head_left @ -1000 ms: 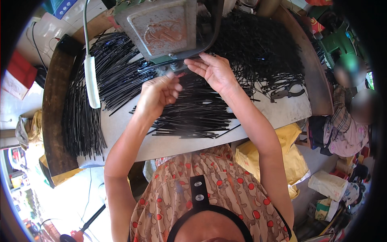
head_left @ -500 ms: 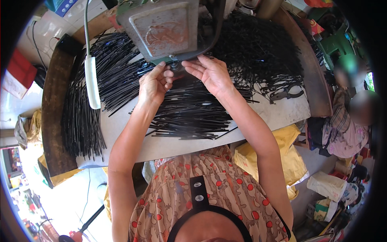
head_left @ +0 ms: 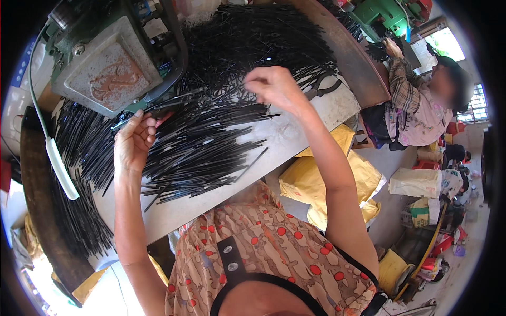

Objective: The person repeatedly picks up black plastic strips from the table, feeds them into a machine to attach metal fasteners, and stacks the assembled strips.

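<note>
Thin black rods (head_left: 200, 163) lie in a thick layer across the table. A green-grey machine with a worn, rusty cover (head_left: 108, 68) stands over them at the upper left. Just under the machine's lower edge is my left hand (head_left: 134, 139), its thumb and fingers drawn together. A slim rod runs close by its fingertips, but whether the hand grips it is unclear. Over the pile to the right of the machine, my right hand (head_left: 276, 89) hovers with bent fingers pinched together. What lies between its fingertips, if anything, is too small to make out.
Pliers with dark handles (head_left: 322, 87) rest by the table's right side. Raised brown boards (head_left: 363, 58) border the table. A white lamp on a bendy stem (head_left: 60, 168) hangs at left. Yellow sacking (head_left: 316, 184) sits below the front edge. A co-worker in a plaid sleeve (head_left: 405, 79) works at right.
The view has swung right, so the machine now appears further left. My right hand has come away from the machine to the rod pile; my left hand stays by the machine's lower edge.
</note>
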Tool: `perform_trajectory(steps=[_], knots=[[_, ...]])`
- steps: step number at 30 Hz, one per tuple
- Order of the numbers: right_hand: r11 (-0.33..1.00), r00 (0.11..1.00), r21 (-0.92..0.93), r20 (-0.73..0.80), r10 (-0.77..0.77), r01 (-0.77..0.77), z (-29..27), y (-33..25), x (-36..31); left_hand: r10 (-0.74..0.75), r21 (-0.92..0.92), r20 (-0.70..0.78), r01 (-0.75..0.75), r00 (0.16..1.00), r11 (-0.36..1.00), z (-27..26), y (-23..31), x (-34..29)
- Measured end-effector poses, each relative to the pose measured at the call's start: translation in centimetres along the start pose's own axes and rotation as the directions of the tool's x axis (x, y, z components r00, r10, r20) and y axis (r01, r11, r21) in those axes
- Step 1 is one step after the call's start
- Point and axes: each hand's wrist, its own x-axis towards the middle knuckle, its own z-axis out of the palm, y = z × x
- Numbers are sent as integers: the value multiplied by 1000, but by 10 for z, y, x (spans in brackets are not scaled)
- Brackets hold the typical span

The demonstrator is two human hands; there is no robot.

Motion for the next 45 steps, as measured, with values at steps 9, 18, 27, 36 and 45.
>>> perform_trajectory(steps=[9, 18, 27, 36, 45], knots=[[523, 876, -838, -128, -464, 155, -26, 52, -5, 111, -22, 107, -109, 988, 994, 9, -5, -9], [533, 775, -816, -182, -606, 225, -20, 52, -4, 100, 169, 10, -100, 995, 981, 14, -5, -19], [204, 327, -785, -1, -945, 586, 24, -34, -16, 87, 317, -5, -81, 996, 945, 15, -8, -24], [539, 662, -507, 87, -745, 673, 74, -49, 4, 153, 393, -15, -134, 988, 909, 17, -7, -30], [872, 927, 433, 175, -330, 228, 114, -34, 36, 144, 446, -59, -103, 988, 889, 21, -2, -38]])
